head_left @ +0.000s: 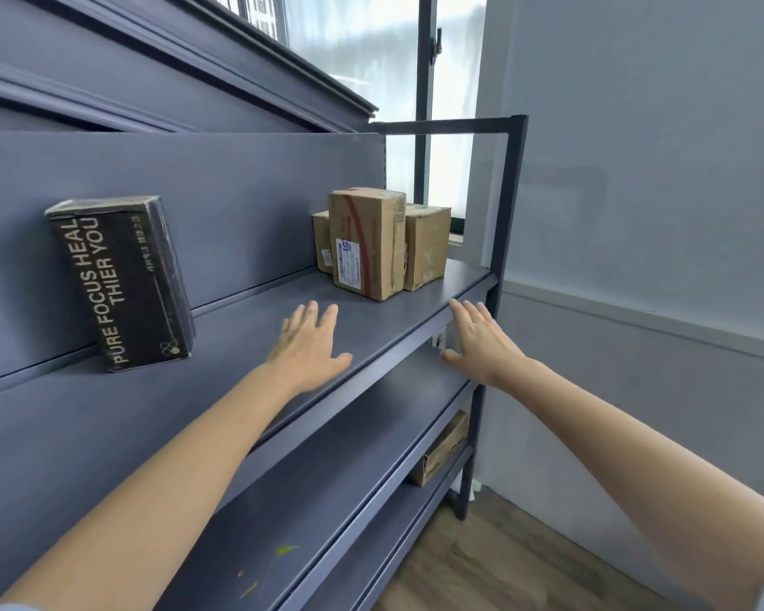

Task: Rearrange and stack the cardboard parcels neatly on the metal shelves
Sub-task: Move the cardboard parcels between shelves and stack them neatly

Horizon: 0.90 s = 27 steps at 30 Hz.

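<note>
While both hands' fingers spread wide, holding nothing | tall taped parcel upright, label facing front | shelf

black parcel: upright, leans on back panel, left end of upper shelf; white print
tall brown parcel: upright, right end, white label in front
2 smaller brown parcels: just behind/beside it
low parcel: brown, bottom shelf, partly hidden
</note>
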Tool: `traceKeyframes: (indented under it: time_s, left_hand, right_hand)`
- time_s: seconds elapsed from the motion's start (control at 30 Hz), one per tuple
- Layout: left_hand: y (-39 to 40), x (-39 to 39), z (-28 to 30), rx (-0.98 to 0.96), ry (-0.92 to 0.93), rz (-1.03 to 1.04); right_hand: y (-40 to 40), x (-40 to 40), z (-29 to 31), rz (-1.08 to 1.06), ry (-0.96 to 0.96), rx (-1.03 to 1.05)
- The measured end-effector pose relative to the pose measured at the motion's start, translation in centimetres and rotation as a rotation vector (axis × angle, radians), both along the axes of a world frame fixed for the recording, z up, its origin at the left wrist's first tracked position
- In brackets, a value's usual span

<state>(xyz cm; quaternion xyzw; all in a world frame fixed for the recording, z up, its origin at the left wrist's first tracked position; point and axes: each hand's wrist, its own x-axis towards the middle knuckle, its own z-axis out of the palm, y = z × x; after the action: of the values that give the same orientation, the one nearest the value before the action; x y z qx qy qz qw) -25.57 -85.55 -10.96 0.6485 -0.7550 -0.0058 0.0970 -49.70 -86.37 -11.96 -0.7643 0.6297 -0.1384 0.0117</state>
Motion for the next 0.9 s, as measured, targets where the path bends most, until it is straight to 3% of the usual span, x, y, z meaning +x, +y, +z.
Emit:
traceKeyframes:
  time_s: [0.37,0.6,0.9]
  left_hand:
    - [-10.5,-6.0,1.6,-0.064,0.119,0.124]
    - [-15.0,-6.0,-0.3,0.010,0.255,0.226]
    - [-23.5,-3.3,-0.7,-0.045,0.425,0.247]
  right_hand:
    - [-13.7,-6.7,2.2,0.116,-0.021,-0.021]
    - [-20.9,-7.5,0.0,0.167,-0.063,0.039]
    - [-29.8,-6.9,-1.0,0.115,-0.385,-0.015]
